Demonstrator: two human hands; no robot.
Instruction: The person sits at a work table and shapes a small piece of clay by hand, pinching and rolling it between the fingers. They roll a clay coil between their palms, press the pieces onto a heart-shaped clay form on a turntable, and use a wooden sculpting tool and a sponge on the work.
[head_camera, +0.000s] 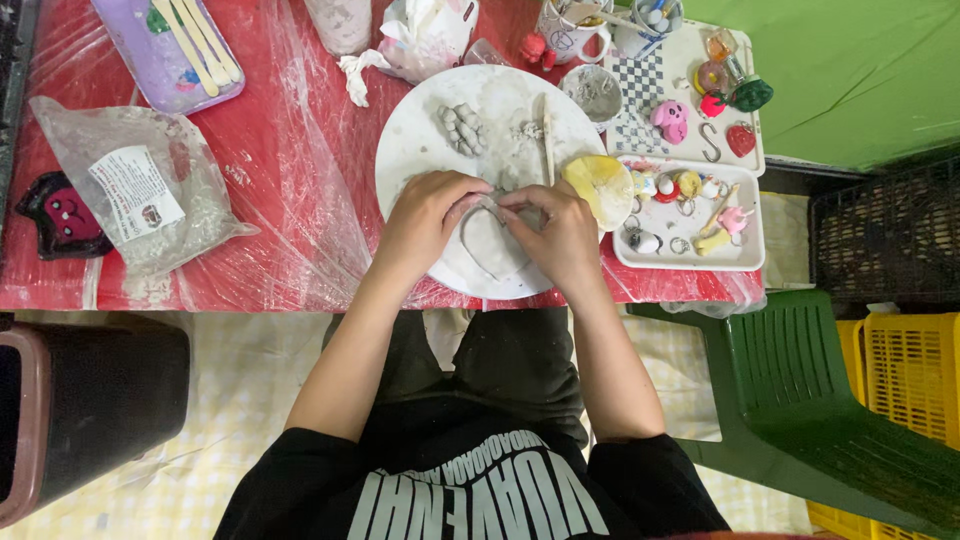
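Clay lies flat between both hands on the white plate – soft, damp-looking, probably easily dented. Left hand and right hand pinch its upper edge; supporting it from underneath seems safer than lifting by the rim

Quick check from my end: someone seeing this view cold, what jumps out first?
Both hands, left hand and right hand, pinch a flat grey clay piece on the round white board at the centre of the red table. To its right, white trays hold small colourful figurines.
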